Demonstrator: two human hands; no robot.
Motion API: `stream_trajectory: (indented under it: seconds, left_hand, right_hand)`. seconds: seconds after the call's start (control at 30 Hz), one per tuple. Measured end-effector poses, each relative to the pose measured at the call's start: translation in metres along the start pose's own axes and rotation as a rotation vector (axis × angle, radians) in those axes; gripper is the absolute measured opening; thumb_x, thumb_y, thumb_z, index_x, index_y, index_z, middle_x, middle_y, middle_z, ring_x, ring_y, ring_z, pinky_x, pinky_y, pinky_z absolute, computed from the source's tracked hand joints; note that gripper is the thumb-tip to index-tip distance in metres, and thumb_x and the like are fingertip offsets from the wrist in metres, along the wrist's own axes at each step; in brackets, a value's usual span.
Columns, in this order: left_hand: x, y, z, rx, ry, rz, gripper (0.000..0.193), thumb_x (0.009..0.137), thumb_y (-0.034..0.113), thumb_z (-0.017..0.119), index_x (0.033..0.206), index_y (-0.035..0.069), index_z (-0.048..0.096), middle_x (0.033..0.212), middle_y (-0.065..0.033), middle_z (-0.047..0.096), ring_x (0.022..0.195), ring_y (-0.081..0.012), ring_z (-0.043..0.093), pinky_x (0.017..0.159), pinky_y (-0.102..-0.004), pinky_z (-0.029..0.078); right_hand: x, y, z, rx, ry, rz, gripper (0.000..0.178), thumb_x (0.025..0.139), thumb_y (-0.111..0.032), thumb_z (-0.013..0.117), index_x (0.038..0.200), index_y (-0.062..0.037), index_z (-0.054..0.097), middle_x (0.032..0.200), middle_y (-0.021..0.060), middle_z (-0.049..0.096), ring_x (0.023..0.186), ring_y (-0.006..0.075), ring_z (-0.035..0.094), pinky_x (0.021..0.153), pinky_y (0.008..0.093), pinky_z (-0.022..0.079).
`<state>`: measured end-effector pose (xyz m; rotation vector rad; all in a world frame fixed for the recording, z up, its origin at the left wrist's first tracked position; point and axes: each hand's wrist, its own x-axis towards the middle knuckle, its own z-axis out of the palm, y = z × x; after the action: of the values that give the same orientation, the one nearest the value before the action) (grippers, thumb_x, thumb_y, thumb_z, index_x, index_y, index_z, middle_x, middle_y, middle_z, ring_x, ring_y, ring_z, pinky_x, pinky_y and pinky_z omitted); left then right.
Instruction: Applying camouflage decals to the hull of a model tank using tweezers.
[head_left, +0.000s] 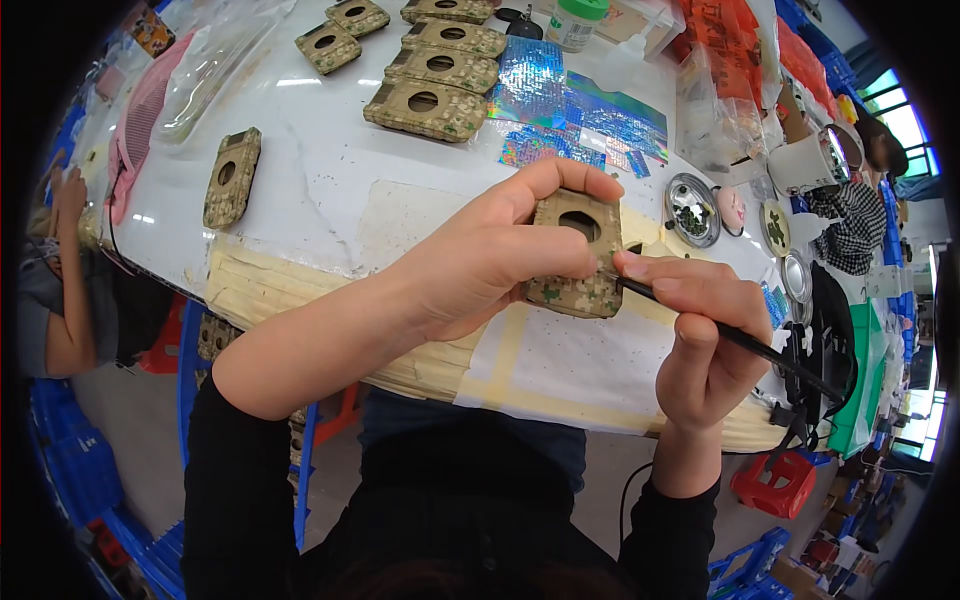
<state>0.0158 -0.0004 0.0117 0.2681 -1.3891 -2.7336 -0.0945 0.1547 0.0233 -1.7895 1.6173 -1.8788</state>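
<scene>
Head view: camo shell (575, 291) with oval hole is being held in the left hand (497, 238), fingers closed over face and edge. Slim black tool (768, 350) is being pinched by the right hand's (712, 325) fingers, tip being held at the shell edge nearest them. Similar shells (458, 116) are being seen beyond the left fingers.

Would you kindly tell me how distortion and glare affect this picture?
Head view: fisheye bends the table's near edge, with black corners; windows at the right rim look washed out; holographic sheets reflect brightly; the held camouflage piece looks fairly clear.
</scene>
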Motion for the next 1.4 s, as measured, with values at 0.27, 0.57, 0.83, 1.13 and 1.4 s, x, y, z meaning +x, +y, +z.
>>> stream_trajectory:
  seconds: [0.27, 0.57, 0.83, 1.13, 1.4]
  left_hand:
    - [-0.001, 0.0024, 0.0015, 0.002, -0.008, -0.017, 0.052, 0.075, 0.005, 0.054, 0.125, 0.006, 0.04, 0.118, -0.01, 0.048, 0.109, -0.018, 0.05, 0.09, -0.0356, 0.048]
    - [-0.0008, 0.0021, 0.0008, 0.014, -0.016, -0.01, 0.054, 0.074, 0.004, 0.056, 0.126, 0.006, 0.039, 0.118, -0.0102, 0.048, 0.11, -0.0189, 0.05, 0.089, -0.0379, 0.05]
    - [-0.0004, 0.0023, 0.0001, 0.011, -0.021, -0.017, 0.053, 0.075, 0.006, 0.055, 0.126, 0.005, 0.039, 0.117, -0.0106, 0.048, 0.108, -0.02, 0.052, 0.088, -0.04, 0.05]
    - [0.0002, 0.0018, -0.0006, -0.021, -0.023, -0.033, 0.052, 0.076, 0.005, 0.052, 0.126, 0.005, 0.039, 0.116, -0.011, 0.048, 0.107, -0.0212, 0.053, 0.087, -0.0418, 0.051]
    - [-0.0012, 0.0035, 0.001, 0.015, -0.01, -0.022, 0.053, 0.074, 0.002, 0.053, 0.126, 0.005, 0.039, 0.117, -0.0103, 0.049, 0.108, -0.0198, 0.052, 0.089, -0.038, 0.05]
  right_hand:
    - [0.0005, -0.0009, -0.0016, 0.031, -0.004, 0.012, 0.018, 0.086, -0.01, 0.061, 0.09, 0.0069, 0.058, 0.087, 0.0181, 0.065, 0.084, 0.0303, 0.065, 0.073, 0.0346, 0.051]
    - [0.0001, -0.0007, -0.0022, 0.032, -0.007, 0.03, 0.019, 0.086, -0.012, 0.061, 0.09, 0.0066, 0.058, 0.088, 0.0194, 0.065, 0.083, 0.0283, 0.064, 0.073, 0.0335, 0.05]
    - [0.0, -0.0004, -0.0027, 0.044, -0.001, 0.04, 0.021, 0.087, -0.014, 0.061, 0.091, 0.0056, 0.057, 0.088, 0.0185, 0.066, 0.084, 0.0267, 0.064, 0.075, 0.0331, 0.049]
    - [0.0009, -0.0003, -0.0015, 0.058, 0.002, 0.045, 0.021, 0.088, -0.015, 0.06, 0.091, 0.0055, 0.057, 0.088, 0.0181, 0.065, 0.085, 0.0278, 0.064, 0.075, 0.0338, 0.05]
    - [0.0006, -0.0011, -0.0023, 0.077, -0.014, 0.055, 0.023, 0.086, -0.016, 0.061, 0.092, 0.0063, 0.058, 0.089, 0.0194, 0.065, 0.086, 0.0288, 0.064, 0.076, 0.0342, 0.05]
